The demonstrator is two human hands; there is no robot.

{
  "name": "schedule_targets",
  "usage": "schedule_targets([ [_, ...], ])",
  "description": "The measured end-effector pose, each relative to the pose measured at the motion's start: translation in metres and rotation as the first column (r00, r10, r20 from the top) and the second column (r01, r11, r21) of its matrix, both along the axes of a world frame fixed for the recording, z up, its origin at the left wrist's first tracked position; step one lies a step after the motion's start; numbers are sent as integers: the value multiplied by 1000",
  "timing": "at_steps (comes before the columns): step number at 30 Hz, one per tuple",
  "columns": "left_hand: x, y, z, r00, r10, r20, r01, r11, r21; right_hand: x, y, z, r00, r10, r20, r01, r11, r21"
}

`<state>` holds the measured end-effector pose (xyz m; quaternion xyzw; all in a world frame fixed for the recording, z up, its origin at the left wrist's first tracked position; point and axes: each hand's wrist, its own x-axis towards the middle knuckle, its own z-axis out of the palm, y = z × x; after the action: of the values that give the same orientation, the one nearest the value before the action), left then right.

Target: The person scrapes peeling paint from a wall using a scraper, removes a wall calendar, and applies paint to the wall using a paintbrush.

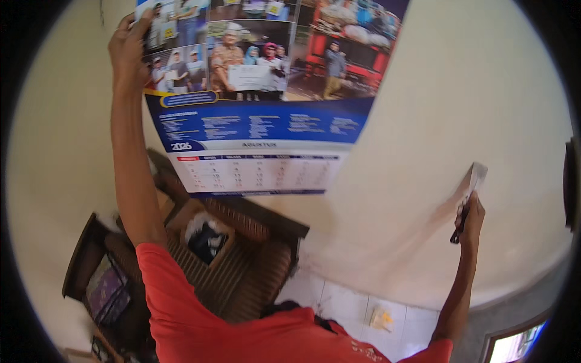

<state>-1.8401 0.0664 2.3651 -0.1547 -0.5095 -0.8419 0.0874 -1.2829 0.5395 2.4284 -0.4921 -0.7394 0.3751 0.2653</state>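
A large wall calendar (254, 127) with photos, a blue band and a date grid spreads across the upper middle. My left hand (128, 54) is raised at its upper left edge, fingers closed on the paper. The calendar's top runs out of the picture. Off to the right, my right hand (472, 218) grips a putty knife (477, 173) by its black handle. Its flat metal blade points up, at or close to the cream wall (399, 175); I cannot tell whether it touches.
Below the calendar stands a dark wooden sofa with striped brown cushions (257, 281). An open cardboard box (225, 247) with dark and white contents sits on it. A purple patterned cushion (108, 287) lies farther left. A small yellowish packet (381, 319) rests on the white tiled floor (348, 302).
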Motion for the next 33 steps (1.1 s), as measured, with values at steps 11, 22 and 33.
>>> schedule_targets([
  [11,-18,-62,56,996,90,8,-90,995,43,51,-209,287,943,-299,143,228,899,375],
  [22,-37,-58,138,995,103,-9,-103,994,-25,39,-208,431,845,-402,-352,527,736,425],
  [33,124,-186,311,987,-138,82,135,990,41,357,-391,483,583,-448,-678,754,609,246],
])
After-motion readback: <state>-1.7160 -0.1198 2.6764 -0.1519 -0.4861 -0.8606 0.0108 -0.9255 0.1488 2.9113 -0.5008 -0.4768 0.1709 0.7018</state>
